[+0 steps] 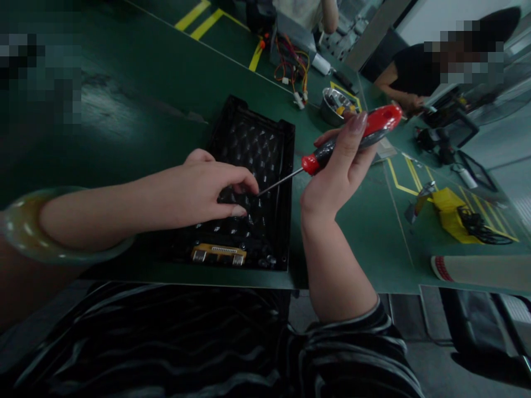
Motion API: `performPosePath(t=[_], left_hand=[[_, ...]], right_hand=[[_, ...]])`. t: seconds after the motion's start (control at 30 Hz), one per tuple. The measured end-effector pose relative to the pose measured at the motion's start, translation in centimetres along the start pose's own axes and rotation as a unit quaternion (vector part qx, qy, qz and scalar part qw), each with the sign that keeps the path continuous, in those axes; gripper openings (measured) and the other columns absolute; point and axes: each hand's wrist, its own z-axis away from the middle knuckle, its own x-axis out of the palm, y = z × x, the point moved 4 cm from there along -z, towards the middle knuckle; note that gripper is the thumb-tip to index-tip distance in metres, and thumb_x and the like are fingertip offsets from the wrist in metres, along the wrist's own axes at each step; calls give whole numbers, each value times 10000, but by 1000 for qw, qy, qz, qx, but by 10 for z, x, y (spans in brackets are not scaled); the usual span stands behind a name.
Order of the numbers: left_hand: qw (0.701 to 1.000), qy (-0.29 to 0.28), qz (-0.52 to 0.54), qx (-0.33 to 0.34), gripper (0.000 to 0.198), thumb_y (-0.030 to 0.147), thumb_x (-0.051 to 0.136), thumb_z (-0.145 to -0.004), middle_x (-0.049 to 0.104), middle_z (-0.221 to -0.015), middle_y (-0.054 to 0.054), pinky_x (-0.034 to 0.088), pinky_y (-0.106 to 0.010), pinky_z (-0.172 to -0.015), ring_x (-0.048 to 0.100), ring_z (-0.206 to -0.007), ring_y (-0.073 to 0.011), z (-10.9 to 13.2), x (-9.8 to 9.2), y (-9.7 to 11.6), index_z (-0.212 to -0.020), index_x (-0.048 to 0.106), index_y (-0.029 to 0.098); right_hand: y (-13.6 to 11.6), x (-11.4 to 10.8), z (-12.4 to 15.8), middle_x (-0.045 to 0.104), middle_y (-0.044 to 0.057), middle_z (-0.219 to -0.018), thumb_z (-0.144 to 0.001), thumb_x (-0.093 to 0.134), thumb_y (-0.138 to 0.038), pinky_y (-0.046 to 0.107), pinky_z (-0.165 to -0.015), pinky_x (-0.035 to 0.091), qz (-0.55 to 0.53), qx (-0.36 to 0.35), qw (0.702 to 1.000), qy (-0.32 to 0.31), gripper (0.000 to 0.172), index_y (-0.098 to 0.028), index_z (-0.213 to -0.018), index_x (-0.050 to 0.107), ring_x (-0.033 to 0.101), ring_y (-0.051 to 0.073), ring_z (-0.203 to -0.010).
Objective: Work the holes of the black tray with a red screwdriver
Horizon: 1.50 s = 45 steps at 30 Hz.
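Note:
My right hand [338,166] is closed around the red and black handle of a screwdriver [379,124]. Its thin metal shaft slants down to the left, and the tip ends beside the index finger of my left hand [207,185]. That left hand rests over a black plastic casing [286,221] with a quilted, diamond-patterned inside. Thumb and index finger are apart; its other fingers are mostly hidden. A small yellow-orange circuit board [219,254] with metal ports sits at the casing's near edge. Whether the tip touches a screw is hidden.
Beyond the casing are a metal bowl [332,113] of small parts and a grey metal box [292,41] with coloured cables [296,66]. To the right lie a yellow holder [450,213] with black cord and a pale roll [481,271]. Another person [415,72] sits at far right.

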Motion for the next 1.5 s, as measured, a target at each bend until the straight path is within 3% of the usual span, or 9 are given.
performPosePath(t=[0.13, 0.27, 0.47, 0.63, 0.83, 1.0, 1.1, 1.27, 1.5], left_hand=[[1000, -3, 16, -8, 349, 509, 621, -946, 819, -1132, 3, 313, -467, -1150, 731, -1008, -251, -1, 0, 4, -1203, 732, 300], [999, 15, 28, -11, 325, 513, 576, -964, 811, -1025, 1, 423, -416, -1060, 715, -980, -254, -1, -4, 8, -1088, 769, 284], [997, -3, 81, -14, 307, 497, 611, -956, 806, -1005, -2, 527, -326, -886, 732, -947, -229, 1, -5, 9, -1085, 760, 261], [996, -9, 85, 3, 301, 465, 659, -943, 816, -1095, -12, 556, -323, -869, 753, -1000, -232, 1, -7, 7, -1137, 743, 251], [997, -10, 70, -38, 346, 523, 634, -960, 819, -1054, 0, 545, -305, -825, 763, -946, -230, 2, -7, 2, -1132, 744, 244], [997, -6, 66, -45, 371, 545, 599, -977, 819, -1043, -10, 520, -318, -834, 750, -938, -237, 1, -5, -1, -1118, 760, 242], [999, 2, 49, -19, 384, 551, 566, -999, 818, -1026, -12, 496, -333, -856, 737, -927, -234, 0, -5, 2, -1113, 774, 249], [997, -22, 17, 77, 323, 492, 550, -1041, 823, -1102, 27, 341, -409, -1106, 714, -1016, -210, 4, -2, 21, -1121, 779, 278], [978, -75, 15, 196, 243, 414, 601, -1058, 824, -1106, 15, 243, -412, -1103, 695, -1015, -205, 11, 11, 37, -1094, 827, 334]], right_hand=[[-2, -3, 0, 553, -51, -805, -1032, 568, -581, 293, -701, 522, -14, 37, 999, 10, 328, -256, -987, 556, 583, 102, -669], [-7, -3, 2, 582, -33, -911, -1038, 534, -595, 316, -756, 540, 2, 56, 998, 4, 331, -269, -982, 546, 634, 116, -761], [0, 0, 1, 554, -60, -774, -1024, 566, -597, 261, -622, 494, -37, 33, 999, -1, 351, -249, -993, 542, 577, 86, -627], [11, 0, 0, 550, -58, -754, -1023, 534, -633, 281, -598, 506, -34, 11, 999, 0, 378, -255, -1016, 545, 582, 99, -601], [10, -2, 0, 590, 0, -1005, -1016, 463, -697, 314, -678, 508, -5, 26, 1000, -3, 425, -282, -1097, 509, 596, 111, -709], [6, 0, -1, 582, 2, -1013, -1012, 518, -667, 315, -683, 498, -1, -15, 1000, 24, 394, -274, -1035, 526, 560, 103, -690], [2, 2, 3, 604, 6, -1027, -1019, 522, -661, 334, -721, 518, 16, -55, 998, 17, 393, -279, -1110, 548, 547, 100, -676], [-5, 2, 11, 657, 25, -1180, -997, 584, -634, 423, -884, 573, 18, -56, 996, -67, 376, -319, -1200, 563, 685, 163, -890], [-17, -1, 14, 676, 12, -1021, -983, 593, -668, 390, -819, 586, 56, -31, 994, -93, 438, -314, -1235, 543, 676, 167, -801]])
